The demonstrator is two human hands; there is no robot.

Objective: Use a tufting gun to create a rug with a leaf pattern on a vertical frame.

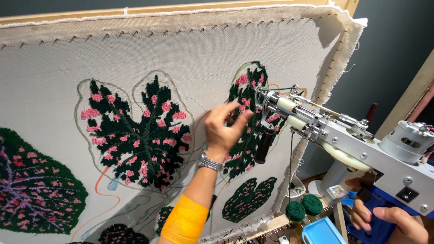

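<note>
We recorded a beige woven backing cloth (58,77) stretched over a pale wooden frame (181,8) and filling most of the picture from the left edge to the upper right. It carried tufted leaf shapes in dark green yarn with pink spots: a large one (138,135) at centre left, a narrower one (248,119) at centre right, and a purple-veined one (31,185) at the lower left. The left hand (224,129) stood at the centre of the frame, raised before the cloth, its fingers loosely curled with thumb and fingertips drawn close together; we could not tell whether it pinched a strand or touched the cloth. It wore a silver metal wristwatch (209,162) and a yellow band (185,221) on the forearm. The right hand (389,221), at the lower right corner, was closed around the blue grip of a silver metal tufting gun (352,135). The gun ran from the lower right up to the centre right, its front end just beside the left fingertips and over the narrower leaf. Two dark green yarn cones (304,208) sat at the lower right, below the gun.
</note>
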